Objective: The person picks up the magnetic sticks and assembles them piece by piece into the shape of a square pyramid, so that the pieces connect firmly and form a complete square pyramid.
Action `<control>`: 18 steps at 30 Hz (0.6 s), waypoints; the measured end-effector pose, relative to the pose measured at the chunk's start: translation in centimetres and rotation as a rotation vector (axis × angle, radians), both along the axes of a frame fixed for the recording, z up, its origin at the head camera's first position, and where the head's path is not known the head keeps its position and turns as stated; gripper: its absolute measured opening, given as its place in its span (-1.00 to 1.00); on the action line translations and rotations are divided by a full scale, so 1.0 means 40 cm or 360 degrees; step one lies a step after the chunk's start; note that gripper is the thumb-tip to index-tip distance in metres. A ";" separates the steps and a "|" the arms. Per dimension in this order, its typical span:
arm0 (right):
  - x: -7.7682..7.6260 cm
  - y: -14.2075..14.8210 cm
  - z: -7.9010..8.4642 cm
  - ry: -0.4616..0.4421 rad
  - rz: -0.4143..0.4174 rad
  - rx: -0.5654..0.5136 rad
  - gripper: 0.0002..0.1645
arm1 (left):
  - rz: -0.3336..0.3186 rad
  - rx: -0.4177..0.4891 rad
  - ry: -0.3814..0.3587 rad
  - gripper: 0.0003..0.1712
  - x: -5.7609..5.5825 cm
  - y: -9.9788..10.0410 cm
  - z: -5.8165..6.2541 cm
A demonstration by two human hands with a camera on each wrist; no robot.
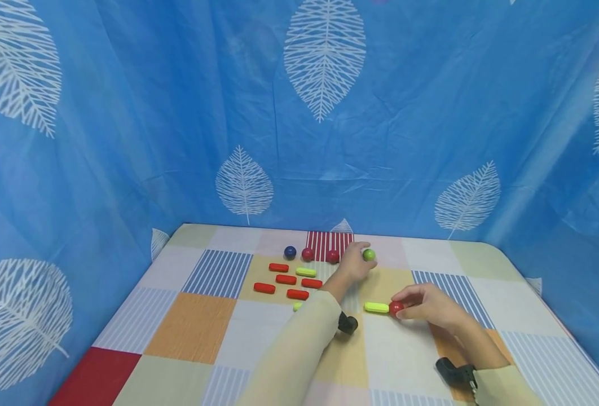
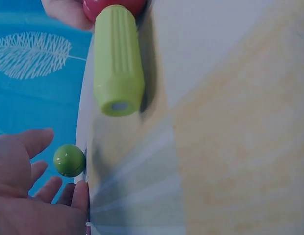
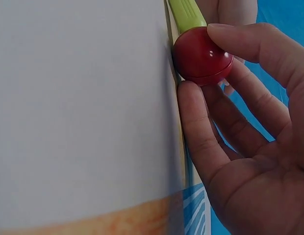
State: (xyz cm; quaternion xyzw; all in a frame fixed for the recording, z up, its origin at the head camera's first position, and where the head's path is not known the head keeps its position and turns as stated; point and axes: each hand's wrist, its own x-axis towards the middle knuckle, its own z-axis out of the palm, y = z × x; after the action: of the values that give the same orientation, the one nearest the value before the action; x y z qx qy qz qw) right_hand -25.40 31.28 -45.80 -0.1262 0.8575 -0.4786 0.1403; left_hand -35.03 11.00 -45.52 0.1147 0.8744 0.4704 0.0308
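Left hand (image 1: 354,264) spread, right hand (image 1: 430,304) pinching red ball (image 1: 395,308), green ball (image 1: 369,255) could be lost off far table edge (image 1: 388,241) if nudged.

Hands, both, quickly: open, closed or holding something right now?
Left hand: open around the green ball, not gripping it.
Right hand: holding the red ball, at the end of the yellow stick.
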 end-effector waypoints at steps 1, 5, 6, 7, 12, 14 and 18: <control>-0.001 0.000 -0.001 -0.0009 -0.0005 -0.0002 -0.54 | 0.0006 0.0017 -0.0015 -0.41 -0.001 0.001 0.000; -0.002 0.000 -0.004 -0.0029 -0.0028 0.0010 -0.54 | 0.0026 0.0101 -0.0081 -0.43 -0.007 0.004 -0.006; -0.002 -0.001 -0.004 -0.0031 -0.0030 0.0016 -0.54 | 0.0027 0.0117 -0.0089 -0.44 -0.009 0.004 -0.008; -0.002 -0.001 -0.004 -0.0033 -0.0032 0.0018 -0.54 | 0.0030 0.0127 -0.0097 -0.45 -0.011 0.005 -0.011; -0.003 -0.002 -0.001 -0.0034 -0.0028 0.0014 -0.54 | 0.0040 0.0127 -0.0096 -0.51 -0.010 0.007 -0.015; -0.003 -0.002 0.001 -0.0030 -0.0020 0.0004 -0.54 | 0.0055 0.0123 -0.0100 -0.54 -0.007 0.009 -0.015; -0.004 -0.001 0.003 -0.0021 0.0003 -0.0016 -0.53 | 0.0090 0.0117 -0.0096 -0.61 -0.001 0.015 -0.017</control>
State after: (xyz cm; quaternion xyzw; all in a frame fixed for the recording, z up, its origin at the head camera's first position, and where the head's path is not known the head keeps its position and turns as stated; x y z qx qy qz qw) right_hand -25.54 31.25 -45.68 -0.1246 0.8541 -0.4836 0.1456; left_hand -35.06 11.62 -46.19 0.0769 0.8582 0.5060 0.0396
